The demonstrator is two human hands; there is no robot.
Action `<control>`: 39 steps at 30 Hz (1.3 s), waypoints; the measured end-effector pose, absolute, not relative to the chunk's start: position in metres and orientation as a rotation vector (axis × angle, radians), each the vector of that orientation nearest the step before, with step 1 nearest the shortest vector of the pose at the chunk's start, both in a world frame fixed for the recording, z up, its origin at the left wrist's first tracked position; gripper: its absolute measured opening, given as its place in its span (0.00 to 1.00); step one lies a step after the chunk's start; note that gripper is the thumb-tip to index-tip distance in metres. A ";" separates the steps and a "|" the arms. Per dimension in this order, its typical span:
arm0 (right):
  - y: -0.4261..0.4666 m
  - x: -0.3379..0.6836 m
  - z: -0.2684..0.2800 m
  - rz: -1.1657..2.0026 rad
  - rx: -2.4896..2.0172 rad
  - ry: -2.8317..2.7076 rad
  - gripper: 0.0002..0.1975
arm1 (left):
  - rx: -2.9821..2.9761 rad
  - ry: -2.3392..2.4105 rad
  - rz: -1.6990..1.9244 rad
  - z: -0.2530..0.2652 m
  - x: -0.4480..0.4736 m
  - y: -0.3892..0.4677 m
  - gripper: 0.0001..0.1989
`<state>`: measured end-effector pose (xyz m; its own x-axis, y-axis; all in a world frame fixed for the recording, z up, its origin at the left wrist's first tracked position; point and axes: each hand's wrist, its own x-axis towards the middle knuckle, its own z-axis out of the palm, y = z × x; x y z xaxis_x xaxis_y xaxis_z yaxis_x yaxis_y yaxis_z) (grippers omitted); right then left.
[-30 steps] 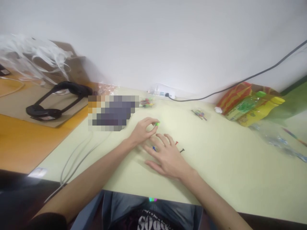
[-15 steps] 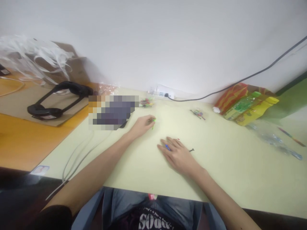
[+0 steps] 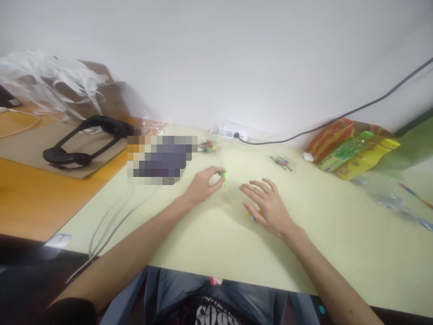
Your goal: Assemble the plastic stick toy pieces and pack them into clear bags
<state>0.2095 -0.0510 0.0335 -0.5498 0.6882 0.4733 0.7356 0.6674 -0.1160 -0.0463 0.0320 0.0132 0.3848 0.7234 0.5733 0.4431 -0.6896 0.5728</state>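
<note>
Near the middle of the pale table (image 3: 203, 234), my left hand (image 3: 201, 187) pinches a small bright green piece (image 3: 224, 178) between thumb and index finger. Its thin end points down; its exact kind is too small to tell. To the right, my right hand (image 3: 269, 203) is open, fingers spread and holding nothing I can see. Small yellow and blue bits (image 3: 257, 211) show by its thumb, partly hidden by the hand.
Small colourful piles lie at the back (image 3: 209, 146) and back right (image 3: 281, 161). A power strip (image 3: 230, 130) with a black cable (image 3: 291, 141) sits by the wall. Snack bags (image 3: 358, 153) stand right; a pixelated dark object (image 3: 165, 160) and a black headset-like frame (image 3: 88, 140) are left.
My left hand has moved slightly right and nearer with the green piece. My right hand has lifted off the table and shifted right and forward, its fingers more spread.
</note>
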 end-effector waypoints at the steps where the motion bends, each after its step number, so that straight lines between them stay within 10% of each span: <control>1: -0.043 0.202 0.037 -0.104 -1.129 -2.340 0.16 | 2.326 0.965 1.209 0.014 -0.042 0.026 0.10; 39: -0.033 0.153 0.024 -0.163 -1.375 -2.190 0.11 | 2.455 0.901 0.958 0.016 -0.033 0.019 0.05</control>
